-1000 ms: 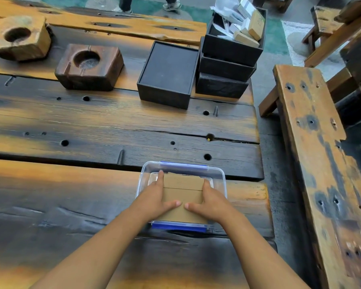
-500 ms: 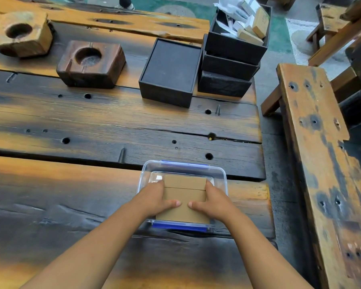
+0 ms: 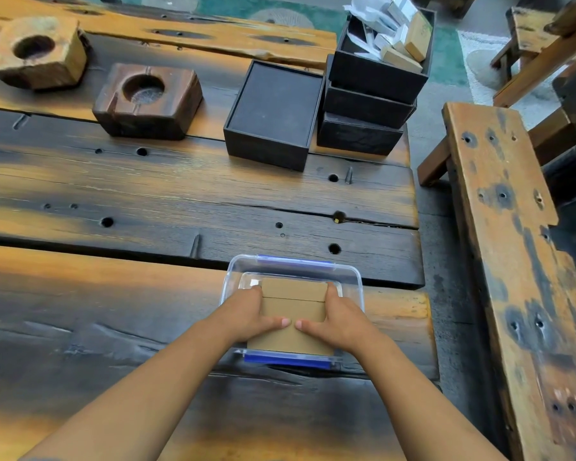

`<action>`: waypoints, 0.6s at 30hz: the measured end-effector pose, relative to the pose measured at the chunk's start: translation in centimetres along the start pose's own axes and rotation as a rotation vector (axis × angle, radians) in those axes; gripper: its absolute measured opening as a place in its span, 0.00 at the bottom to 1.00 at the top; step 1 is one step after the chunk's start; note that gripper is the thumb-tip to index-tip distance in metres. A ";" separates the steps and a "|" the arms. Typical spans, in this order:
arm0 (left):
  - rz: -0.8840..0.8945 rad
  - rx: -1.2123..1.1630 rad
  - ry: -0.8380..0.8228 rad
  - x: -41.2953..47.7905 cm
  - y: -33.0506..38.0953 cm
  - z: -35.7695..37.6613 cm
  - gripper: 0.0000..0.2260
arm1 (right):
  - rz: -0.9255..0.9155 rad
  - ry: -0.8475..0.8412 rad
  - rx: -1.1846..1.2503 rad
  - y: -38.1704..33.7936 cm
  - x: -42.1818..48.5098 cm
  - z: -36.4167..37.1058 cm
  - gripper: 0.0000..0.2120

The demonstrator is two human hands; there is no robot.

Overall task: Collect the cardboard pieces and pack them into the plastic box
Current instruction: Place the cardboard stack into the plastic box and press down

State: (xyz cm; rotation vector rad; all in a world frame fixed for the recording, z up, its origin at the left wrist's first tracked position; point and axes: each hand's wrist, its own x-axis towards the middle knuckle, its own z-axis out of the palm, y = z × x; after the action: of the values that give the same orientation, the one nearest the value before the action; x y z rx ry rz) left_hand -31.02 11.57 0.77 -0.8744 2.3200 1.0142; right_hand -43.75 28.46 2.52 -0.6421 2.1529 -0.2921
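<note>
A clear plastic box with blue clips sits near the front right of the dark wooden table. Brown cardboard pieces lie stacked flat inside it. My left hand grips the stack's left side and my right hand grips its right side. Both thumbs lie on top of the cardboard, their tips almost touching. The fingers reach down along the stack's edges inside the box.
Behind the box lie a black square box and a stack of black trays holding small packets. Two hollowed wooden blocks stand at the far left. A wooden bench runs along the right, across a gap.
My hands have slid a little along the sides of the cardboard and my thumbs have drawn closer together. The box stays in place.
</note>
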 end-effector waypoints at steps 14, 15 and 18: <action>-0.023 -0.015 -0.036 0.1 0.3 -0.4 0.35 | 0.003 -0.043 0.026 -0.1 0.0 -0.3 0.61; -0.021 -0.009 -0.020 0.1 0.3 -0.4 0.35 | -0.004 -0.034 0.022 -0.1 -0.1 -0.2 0.60; 0.001 -0.016 0.023 -0.4 0.4 -0.1 0.30 | -0.028 -0.006 0.021 0.1 -0.3 -0.1 0.59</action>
State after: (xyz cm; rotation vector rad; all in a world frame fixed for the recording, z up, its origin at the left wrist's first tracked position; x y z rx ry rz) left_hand -31.04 11.84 1.21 -0.8959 2.3345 1.0294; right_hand -43.67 28.66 2.73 -0.6605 2.1341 -0.3265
